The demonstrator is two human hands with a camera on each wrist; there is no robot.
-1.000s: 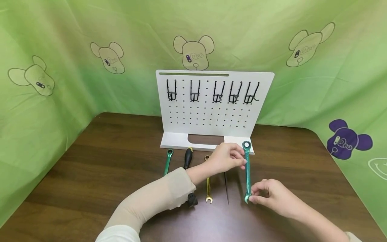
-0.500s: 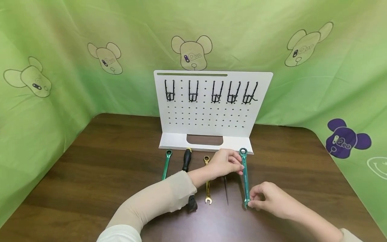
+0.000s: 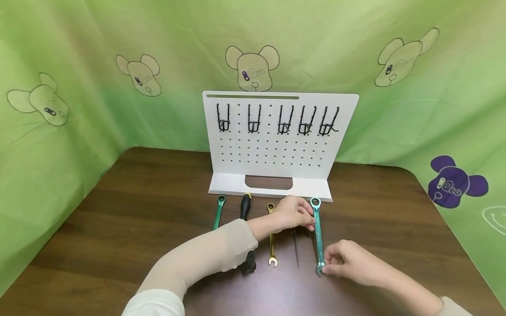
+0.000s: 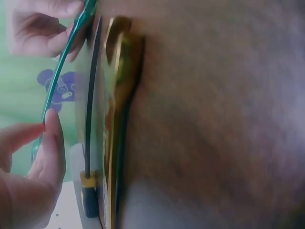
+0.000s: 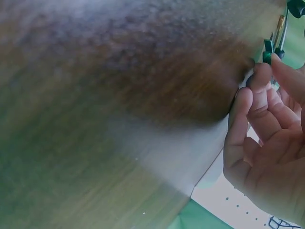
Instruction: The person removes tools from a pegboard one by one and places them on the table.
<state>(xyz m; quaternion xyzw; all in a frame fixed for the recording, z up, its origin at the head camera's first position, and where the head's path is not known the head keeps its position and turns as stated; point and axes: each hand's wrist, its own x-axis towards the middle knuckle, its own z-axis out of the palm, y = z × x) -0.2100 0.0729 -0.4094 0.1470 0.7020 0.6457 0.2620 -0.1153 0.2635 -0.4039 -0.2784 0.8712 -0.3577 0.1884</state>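
A green combination wrench [image 3: 318, 237] slants over the right part of the table, its ring end away from me. My left hand [image 3: 294, 213] pinches it below the ring; in the left wrist view, thumb and fingertip meet on its shank. At the open-jaw end, my right hand [image 3: 352, 262] holds it between thumb and fingers. Just left lies a thin-shafted screwdriver [image 3: 295, 248], whose black and yellow handle [image 4: 89, 195] shows in the left wrist view. Beside that is a gold wrench [image 3: 272, 254], partly covered by my left wrist.
A white pegboard stand [image 3: 272, 151] with several black wire hooks [image 3: 254, 126] stands at the back. A black-handled screwdriver [image 3: 246, 205] and another green wrench [image 3: 218, 213] lie to the left, partly hidden by my left sleeve. Green curtains [image 3: 178, 123] surround the wooden table [image 3: 130, 210].
The green wrench has come down and slightly left, its ring end closer to me. Both hands have moved down with it, keeping hold at its two ends.
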